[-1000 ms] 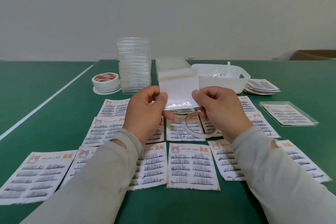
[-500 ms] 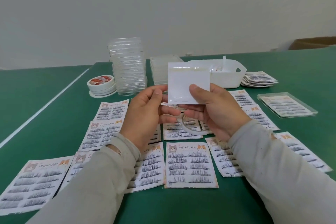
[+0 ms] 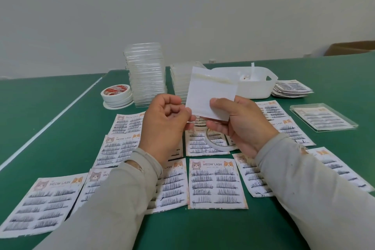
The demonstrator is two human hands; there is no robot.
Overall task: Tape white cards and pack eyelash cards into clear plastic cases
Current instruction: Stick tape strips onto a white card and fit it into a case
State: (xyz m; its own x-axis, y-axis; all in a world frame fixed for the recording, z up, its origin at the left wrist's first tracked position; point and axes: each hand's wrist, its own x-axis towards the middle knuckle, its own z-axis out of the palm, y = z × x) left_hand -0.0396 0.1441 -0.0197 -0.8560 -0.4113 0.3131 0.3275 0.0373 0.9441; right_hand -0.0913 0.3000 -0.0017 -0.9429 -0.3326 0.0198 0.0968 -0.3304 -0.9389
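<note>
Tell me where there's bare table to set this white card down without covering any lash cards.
Bare green table lies left of the eyelash cards, in front of the tape rolls. Another patch is far right, behind the packed clear case. A narrow strip runs along the near edge. The middle, under the white card, is crowded.

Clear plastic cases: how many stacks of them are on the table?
2. A tall stack stands beside the tape rolls; a shorter stack sits right of it, partly hidden behind the white card.
</note>
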